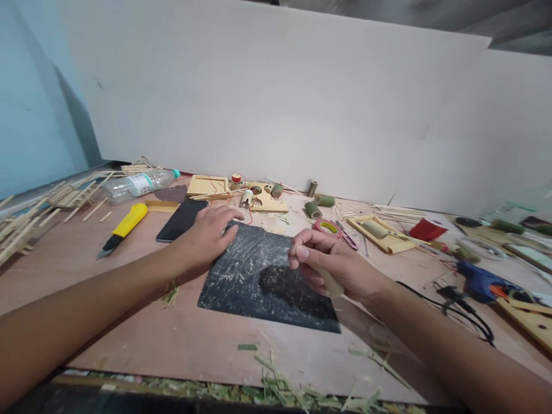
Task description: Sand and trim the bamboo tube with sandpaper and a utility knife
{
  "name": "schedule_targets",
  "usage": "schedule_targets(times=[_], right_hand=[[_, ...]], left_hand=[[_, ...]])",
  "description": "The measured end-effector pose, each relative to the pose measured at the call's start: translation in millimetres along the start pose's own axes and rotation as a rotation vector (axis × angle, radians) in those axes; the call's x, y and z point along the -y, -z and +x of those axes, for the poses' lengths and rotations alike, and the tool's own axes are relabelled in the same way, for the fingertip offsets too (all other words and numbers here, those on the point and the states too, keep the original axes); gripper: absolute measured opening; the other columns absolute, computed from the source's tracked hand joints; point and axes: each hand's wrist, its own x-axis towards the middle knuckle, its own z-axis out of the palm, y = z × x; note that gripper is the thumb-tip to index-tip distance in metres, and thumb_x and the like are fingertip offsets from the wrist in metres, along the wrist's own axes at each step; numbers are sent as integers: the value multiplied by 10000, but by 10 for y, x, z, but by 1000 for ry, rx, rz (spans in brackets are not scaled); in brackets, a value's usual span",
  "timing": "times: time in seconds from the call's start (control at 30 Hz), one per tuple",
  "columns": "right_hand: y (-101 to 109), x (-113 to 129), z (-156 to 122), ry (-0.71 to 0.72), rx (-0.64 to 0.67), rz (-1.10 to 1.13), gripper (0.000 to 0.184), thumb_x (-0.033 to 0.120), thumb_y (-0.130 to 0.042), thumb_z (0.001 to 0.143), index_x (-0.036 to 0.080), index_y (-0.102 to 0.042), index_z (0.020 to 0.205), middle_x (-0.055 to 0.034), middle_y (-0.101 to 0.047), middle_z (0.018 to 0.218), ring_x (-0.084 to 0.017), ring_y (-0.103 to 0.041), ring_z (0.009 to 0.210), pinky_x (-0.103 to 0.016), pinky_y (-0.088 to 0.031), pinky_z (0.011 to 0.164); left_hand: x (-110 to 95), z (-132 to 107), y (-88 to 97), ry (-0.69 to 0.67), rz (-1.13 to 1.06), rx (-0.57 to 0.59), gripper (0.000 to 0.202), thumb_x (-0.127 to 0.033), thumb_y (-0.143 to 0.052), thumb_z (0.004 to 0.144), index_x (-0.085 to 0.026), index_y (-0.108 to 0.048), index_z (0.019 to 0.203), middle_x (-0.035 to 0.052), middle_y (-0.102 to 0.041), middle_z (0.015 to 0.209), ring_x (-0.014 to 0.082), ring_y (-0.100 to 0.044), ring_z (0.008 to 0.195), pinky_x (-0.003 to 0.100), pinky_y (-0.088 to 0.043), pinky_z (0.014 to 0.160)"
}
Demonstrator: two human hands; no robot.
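Observation:
My left hand [206, 237] lies flat, fingers stretched out, on the upper left corner of a scratched black cutting mat [259, 276] on the wooden table. My right hand [330, 261] hovers over the mat's right side, its fingers wrapped round a pale bamboo stick [331, 283] whose end pokes out below the palm. A black phone [181, 219] lies just left of my left hand, touching nothing else I can make out.
A yellow utility knife [125, 227] and a plastic bottle [138, 185] lie at the left, beside stacks of bamboo sticks [26, 224]. Green bamboo pieces [319, 204], a tape roll [328, 227], a blue glue gun [480, 282] with its cable lie at the right. Shavings litter the front edge [280, 385].

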Motion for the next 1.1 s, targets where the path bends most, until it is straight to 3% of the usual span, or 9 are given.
schedule_targets(times=[0.33, 0.5, 0.67, 1.1], right_hand=[[8, 23, -56, -6, 124, 75, 153, 344, -759, 910, 230, -657, 907, 13, -696, 835, -47, -451, 469, -145, -410, 388], [-13, 41, -41, -11, 99, 97, 237, 352, -791, 866, 229, -588, 867, 27, -658, 774, -55, -449, 448, -146, -375, 361], [-18, 26, -13, -47, 45, 103, 273, 207, -776, 792, 236, -505, 785, 69, -546, 705, -57, -435, 433, -144, -344, 348], [6, -8, -13, -85, 54, 59, 224, 187, -739, 781, 215, -520, 738, 53, -534, 718, -57, -441, 446, -150, -340, 360]], left_hand=[[20, 6, -24, 12, -1, 11, 307, -284, -453, 989, -210, -650, 1212, 75, -692, 1308, 281, -567, 1279, 473, -334, 1152], [13, 2, -17, 20, -5, 21, 315, -295, -449, 991, -208, -648, 1220, 75, -688, 1317, 276, -569, 1281, 469, -338, 1150], [1, -6, -15, 27, -5, 28, 316, -301, -448, 996, -210, -644, 1227, 74, -688, 1327, 275, -561, 1292, 471, -330, 1159], [15, -21, -34, 25, -10, 23, 301, -297, -453, 1008, -219, -648, 1224, 69, -682, 1322, 282, -558, 1282, 470, -329, 1156]])
